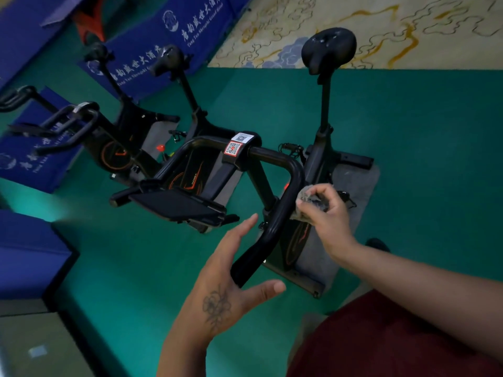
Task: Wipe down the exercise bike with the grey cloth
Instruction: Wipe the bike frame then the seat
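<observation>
A black exercise bike [321, 148] stands in front of me on the green floor, its saddle [328, 47] at the far end. Its handlebar [283, 197] curves toward me, with a QR sticker on the middle clamp. My right hand [326, 213] grips the bunched grey cloth [310, 198] and holds it against the right side of the right handlebar arm. My left hand [231, 276] is spread with straight fingers beside the near end of that arm, thumb under its tip, holding nothing. A black tablet tray [177, 204] sits on the left of the bar.
Two more black bikes [130, 148] stand to the left. Blue mats with white lettering [168, 42] lie along the back and left. A grey mat [351, 191] lies under the near bike. A patterned carpet [381, 28] covers the floor beyond the saddle.
</observation>
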Demonstrator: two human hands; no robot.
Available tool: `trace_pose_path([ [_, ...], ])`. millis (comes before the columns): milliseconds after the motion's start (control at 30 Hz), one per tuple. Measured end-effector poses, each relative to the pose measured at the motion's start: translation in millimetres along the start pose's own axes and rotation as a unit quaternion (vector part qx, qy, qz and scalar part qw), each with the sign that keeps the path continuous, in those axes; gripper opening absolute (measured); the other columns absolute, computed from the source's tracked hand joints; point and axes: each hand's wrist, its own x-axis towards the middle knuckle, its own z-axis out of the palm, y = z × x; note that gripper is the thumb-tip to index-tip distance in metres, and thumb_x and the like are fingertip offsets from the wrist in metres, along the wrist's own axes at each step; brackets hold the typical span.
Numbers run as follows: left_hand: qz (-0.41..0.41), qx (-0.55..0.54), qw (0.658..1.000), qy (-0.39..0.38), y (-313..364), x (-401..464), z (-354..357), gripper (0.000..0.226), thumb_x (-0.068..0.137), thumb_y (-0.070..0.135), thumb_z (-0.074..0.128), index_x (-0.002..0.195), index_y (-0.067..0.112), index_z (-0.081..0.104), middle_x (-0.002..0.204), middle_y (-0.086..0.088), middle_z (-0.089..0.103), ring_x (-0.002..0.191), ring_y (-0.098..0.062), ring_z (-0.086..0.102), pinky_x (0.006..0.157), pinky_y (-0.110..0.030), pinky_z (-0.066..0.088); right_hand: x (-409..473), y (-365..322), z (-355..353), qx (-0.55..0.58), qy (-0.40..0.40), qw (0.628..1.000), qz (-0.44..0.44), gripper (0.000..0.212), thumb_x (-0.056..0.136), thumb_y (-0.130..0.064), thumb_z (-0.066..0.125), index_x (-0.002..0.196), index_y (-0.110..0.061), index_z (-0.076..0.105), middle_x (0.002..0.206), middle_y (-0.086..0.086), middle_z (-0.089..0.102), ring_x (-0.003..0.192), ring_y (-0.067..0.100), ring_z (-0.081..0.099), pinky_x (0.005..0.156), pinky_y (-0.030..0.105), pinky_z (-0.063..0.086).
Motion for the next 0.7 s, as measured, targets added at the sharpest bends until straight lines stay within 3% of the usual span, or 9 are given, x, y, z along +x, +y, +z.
trace_pose_path([
  [133,0.005,-0.001,1.0,-0.005,-3.4,-3.7,4.9,0.104,0.074,0.065,0.087,0.16,0.057,0.028,0.156,0.049,0.031,0.145,0.025,0.027,0.11,0.001,0.026,-34.8,4.6,9.5,0.058,-0.035,0.995,0.069,0.025,0.084,-0.019,0.085,0.085,-0.029,0.062,0.099,0.006,0.068,0.097,0.029,0.068,0.09,0.053,0.059],
  [233,0.008,-0.005,1.0,-0.003,-3.5,-1.2,7.2,0.107,0.074,0.064,0.088,0.162,0.054,0.027,0.157,0.047,0.032,0.149,0.02,0.026,0.115,-0.004,0.025,-58.5,-0.7,16.4,0.091,-0.065,0.984,0.138,0.027,0.075,-0.025,0.087,0.083,-0.025,0.061,0.104,0.021,0.068,0.102,0.042,0.07,0.094,0.061,0.058],
  [333,0.012,-0.003,1.0,0.002,-6.6,2.3,9.8,0.109,0.075,0.063,0.09,0.164,0.049,0.028,0.163,0.035,0.035,0.155,0.009,0.026,0.123,-0.02,0.027,-75.6,-5.4,25.3,0.144,-0.088,0.963,0.208,0.036,0.071,-0.015,0.093,0.08,-0.022,0.058,0.101,0.019,0.068,0.094,0.034,0.071,0.092,0.059,0.058],
  [467,0.01,0.004,1.0,0.006,-7.4,3.0,12.3,0.11,0.074,0.058,0.093,0.164,0.046,0.031,0.163,0.029,0.039,0.155,0.006,0.029,0.122,-0.011,0.027,-94.2,-15.6,35.2,0.235,-0.113,0.919,0.295,0.034,0.072,-0.006,0.084,0.084,-0.014,0.053,0.09,0.016,0.066,0.079,0.024,0.071,0.068,0.037,0.061],
  [533,0.008,0.005,1.0,0.007,-7.4,0.9,11.6,0.111,0.073,0.057,0.094,0.163,0.047,0.031,0.162,0.031,0.038,0.154,0.009,0.028,0.118,-0.006,0.026,-104.5,-22.3,37.4,0.239,-0.173,0.897,0.33,0.034,0.078,-0.004,0.084,0.085,-0.014,0.052,0.084,0.011,0.063,0.07,0.019,0.064,0.06,0.032,0.056],
  [633,-0.005,-0.02,1.0,0.007,-2.2,-2.9,7.5,0.113,0.066,0.068,0.092,0.16,0.058,0.029,0.159,0.043,0.034,0.148,0.021,0.026,0.112,-0.002,0.027,-113.5,-32.5,36.0,0.221,-0.263,0.868,0.358,0.03,0.087,-0.003,0.078,0.094,-0.011,0.051,0.083,0.007,0.067,0.067,0.016,0.066,0.066,0.035,0.06],
  [700,0.001,-0.042,0.999,0.01,1.3,-4.8,5.0,0.116,0.063,0.078,0.087,0.162,0.053,0.031,0.16,0.037,0.038,0.15,0.016,0.031,0.114,-0.006,0.03,-111.1,-40.7,31.0,0.204,-0.284,0.867,0.355,0.03,0.087,-0.007,0.08,0.098,-0.01,0.051,0.083,0.006,0.067,0.068,0.015,0.067,0.07,0.04,0.063],
])
